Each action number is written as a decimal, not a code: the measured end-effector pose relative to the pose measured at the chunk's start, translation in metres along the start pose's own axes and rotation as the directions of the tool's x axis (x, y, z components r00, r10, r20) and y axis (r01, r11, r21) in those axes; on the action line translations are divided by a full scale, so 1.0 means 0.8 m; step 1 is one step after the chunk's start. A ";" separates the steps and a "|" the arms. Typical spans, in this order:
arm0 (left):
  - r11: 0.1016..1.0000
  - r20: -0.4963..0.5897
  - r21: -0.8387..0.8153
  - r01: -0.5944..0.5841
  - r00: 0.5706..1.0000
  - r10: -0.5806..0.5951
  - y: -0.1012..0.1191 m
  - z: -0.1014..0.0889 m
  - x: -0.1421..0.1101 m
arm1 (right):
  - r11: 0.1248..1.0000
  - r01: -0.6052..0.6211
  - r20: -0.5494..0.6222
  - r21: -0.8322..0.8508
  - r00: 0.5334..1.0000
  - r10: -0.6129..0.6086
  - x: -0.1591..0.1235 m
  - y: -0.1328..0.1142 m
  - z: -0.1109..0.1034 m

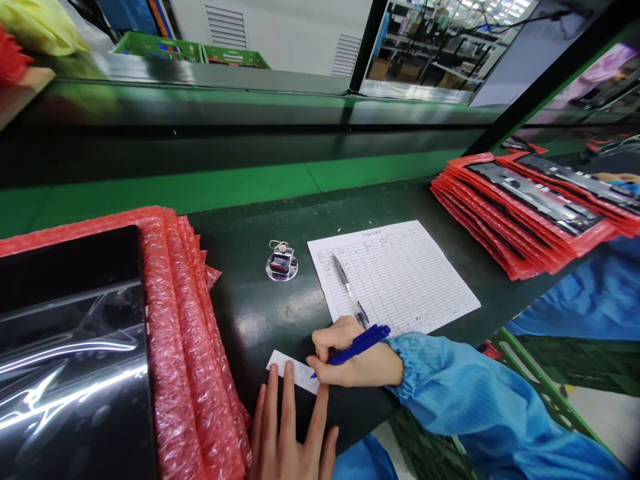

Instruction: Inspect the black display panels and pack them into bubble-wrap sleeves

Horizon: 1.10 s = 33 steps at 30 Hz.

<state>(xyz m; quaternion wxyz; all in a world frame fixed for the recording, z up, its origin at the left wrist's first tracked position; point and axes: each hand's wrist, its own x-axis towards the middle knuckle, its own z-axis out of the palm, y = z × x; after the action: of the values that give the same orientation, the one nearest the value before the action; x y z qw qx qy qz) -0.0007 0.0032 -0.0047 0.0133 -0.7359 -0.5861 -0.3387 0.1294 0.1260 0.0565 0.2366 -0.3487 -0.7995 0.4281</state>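
A blue pen [359, 345] is gripped in my right hand [357, 357], its tip on a small white paper slip [300, 375] near the table's front edge. My left hand [291, 427] lies flat with fingers spread, fingertips pressing the slip against the dark tabletop. Just beyond my right hand, a printed form sheet [400, 273] with a ruled table lies flat, and a silver-and-clear pen [347, 283] rests across its left part. A chrome tally counter [281, 262] stands left of the form.
To the left, red bubble-wrap bags [185, 333] are stacked with a glossy black screen panel [75, 360] on top. At right lies another stack of red bags [505, 213] with panels, near a co-worker's blue sleeve [590, 293]. Green crates [160, 47] stand behind the ledge.
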 end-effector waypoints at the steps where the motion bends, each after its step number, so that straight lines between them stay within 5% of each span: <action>1: 1.000 -0.002 -0.005 0.003 1.000 -0.003 0.000 0.000 0.000 | 1.000 0.004 0.010 -0.001 1.000 -0.004 0.000 0.000 0.000; 27: 1.000 -0.014 -0.010 0.004 1.000 -0.004 0.000 0.001 -0.003 | 0.999 0.029 0.072 0.041 0.997 -0.032 0.001 0.000 -0.001; 33: 1.000 0.017 0.019 -0.003 1.000 0.002 -0.002 0.001 -0.004 | 0.998 -0.038 -0.030 0.042 0.999 0.039 0.002 -0.002 -0.003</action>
<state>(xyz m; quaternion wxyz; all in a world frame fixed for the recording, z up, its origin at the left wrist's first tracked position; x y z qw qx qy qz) -0.0021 0.0013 -0.0076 0.0158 -0.7393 -0.5885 -0.3270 0.1296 0.1280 0.0591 0.2478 -0.3656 -0.7798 0.4436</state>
